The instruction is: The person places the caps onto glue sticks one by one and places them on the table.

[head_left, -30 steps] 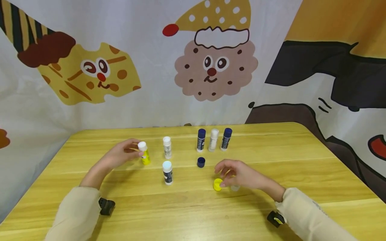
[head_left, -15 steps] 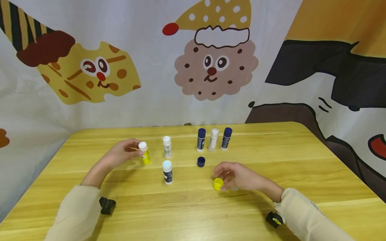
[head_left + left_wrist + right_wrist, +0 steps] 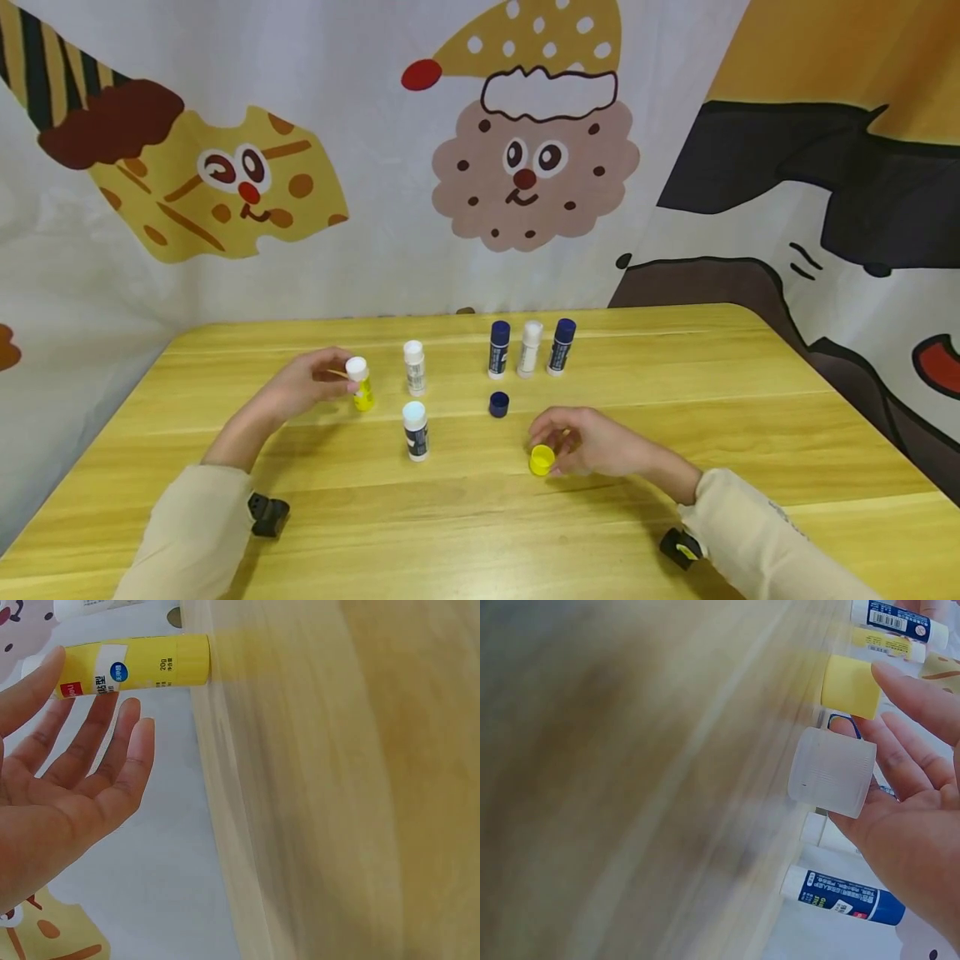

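Note:
My left hand (image 3: 303, 387) holds a yellow glue stick (image 3: 150, 663) near its white top, thumb on one side and fingers on the other; it stands upright on the table. In the head view, my right hand (image 3: 592, 442) pinches a yellow cap (image 3: 542, 460), open side up, between thumb and fingers. Close beside that cap, the right wrist view shows a translucent cap (image 3: 832, 771), hidden behind the hand in the head view. A dark blue cap (image 3: 498, 405) sits between the hands, open side up.
A white-topped navy glue stick (image 3: 417, 433) and a white glue stick (image 3: 415, 368) stand right of the left hand. Farther back, two blue-capped glue sticks (image 3: 498, 350) (image 3: 561, 347) flank a white one (image 3: 528, 350). A printed curtain (image 3: 375, 275) hangs behind the wooden table (image 3: 450, 533).
My right hand has shifted slightly left around the yellow cap, and the translucent cap has dropped out of sight behind it in the head view. The left hand stays in place.

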Available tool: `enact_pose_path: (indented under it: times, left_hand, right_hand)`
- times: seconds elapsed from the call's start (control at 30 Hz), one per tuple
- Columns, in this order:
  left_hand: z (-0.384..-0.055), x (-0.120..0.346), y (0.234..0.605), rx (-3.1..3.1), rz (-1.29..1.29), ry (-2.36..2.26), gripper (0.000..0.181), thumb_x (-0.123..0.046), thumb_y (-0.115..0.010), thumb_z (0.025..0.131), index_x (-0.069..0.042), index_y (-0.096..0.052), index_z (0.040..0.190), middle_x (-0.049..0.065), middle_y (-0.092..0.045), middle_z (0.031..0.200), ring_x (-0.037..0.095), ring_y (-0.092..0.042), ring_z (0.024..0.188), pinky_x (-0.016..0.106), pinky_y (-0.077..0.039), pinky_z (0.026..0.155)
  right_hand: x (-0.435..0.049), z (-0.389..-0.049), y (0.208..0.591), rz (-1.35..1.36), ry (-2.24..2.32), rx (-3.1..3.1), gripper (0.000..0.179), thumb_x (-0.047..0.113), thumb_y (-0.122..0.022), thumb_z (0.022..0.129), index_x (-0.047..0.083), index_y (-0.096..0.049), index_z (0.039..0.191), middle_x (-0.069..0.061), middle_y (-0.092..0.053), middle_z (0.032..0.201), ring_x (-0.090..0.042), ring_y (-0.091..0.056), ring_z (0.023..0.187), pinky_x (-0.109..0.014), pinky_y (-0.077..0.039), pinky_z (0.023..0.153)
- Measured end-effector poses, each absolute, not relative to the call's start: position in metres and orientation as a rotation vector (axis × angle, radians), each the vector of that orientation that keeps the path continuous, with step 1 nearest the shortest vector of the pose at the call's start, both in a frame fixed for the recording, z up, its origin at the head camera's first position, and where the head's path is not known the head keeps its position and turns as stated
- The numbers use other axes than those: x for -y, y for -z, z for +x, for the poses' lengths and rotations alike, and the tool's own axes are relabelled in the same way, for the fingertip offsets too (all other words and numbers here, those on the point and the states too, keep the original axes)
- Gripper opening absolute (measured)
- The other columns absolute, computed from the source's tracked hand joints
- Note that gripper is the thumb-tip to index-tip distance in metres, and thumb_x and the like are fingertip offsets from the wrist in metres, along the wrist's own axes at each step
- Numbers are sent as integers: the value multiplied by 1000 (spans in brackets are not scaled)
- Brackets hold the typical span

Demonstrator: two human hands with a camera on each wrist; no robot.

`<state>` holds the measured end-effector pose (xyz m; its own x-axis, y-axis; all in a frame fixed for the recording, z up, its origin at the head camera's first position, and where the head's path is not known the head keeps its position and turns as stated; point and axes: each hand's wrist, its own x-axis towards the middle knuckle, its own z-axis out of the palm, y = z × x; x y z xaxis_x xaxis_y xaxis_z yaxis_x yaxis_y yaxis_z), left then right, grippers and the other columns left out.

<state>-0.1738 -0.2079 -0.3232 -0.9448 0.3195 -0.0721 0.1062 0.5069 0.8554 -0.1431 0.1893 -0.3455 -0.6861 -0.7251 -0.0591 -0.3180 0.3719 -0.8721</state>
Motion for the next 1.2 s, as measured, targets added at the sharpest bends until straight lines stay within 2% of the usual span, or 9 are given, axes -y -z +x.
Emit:
enact_pose_path:
  times: [0.5, 0.8, 1.2]
  left_hand:
    - [-170, 208, 322, -2529, 373, -1440, 39, -16, -63, 87, 3, -52, 118, 17, -56, 112, 33, -50, 107, 44, -44, 86]
    - [-168, 208, 318, -2557, 370, -1427, 39, -17, -63, 88, 4, -51, 119, 18, -55, 114, 35, -49, 110, 48, -41, 90]
    - [-158, 201, 305, -2567, 419, -1458, 36, -18, -62, 88, 3, -51, 114, 15, -59, 110, 30, -52, 107, 48, -41, 89]
  right_hand:
    - [-188, -140, 343, -912, 1229, -2252, 37, -7, -68, 75, -1, -56, 109, -9, -61, 99, -23, -57, 84, -31, -50, 72]
    - [-190, -142, 339, -918, 1224, -2308, 36, -1, -70, 76, -3, -56, 110, -8, -61, 100, -20, -58, 83, -31, -50, 74]
    - [-193, -145, 320, -909, 1245, -2315, 34, 0, -68, 79, -4, -55, 110, -10, -60, 103, -23, -58, 94, -30, -49, 79]
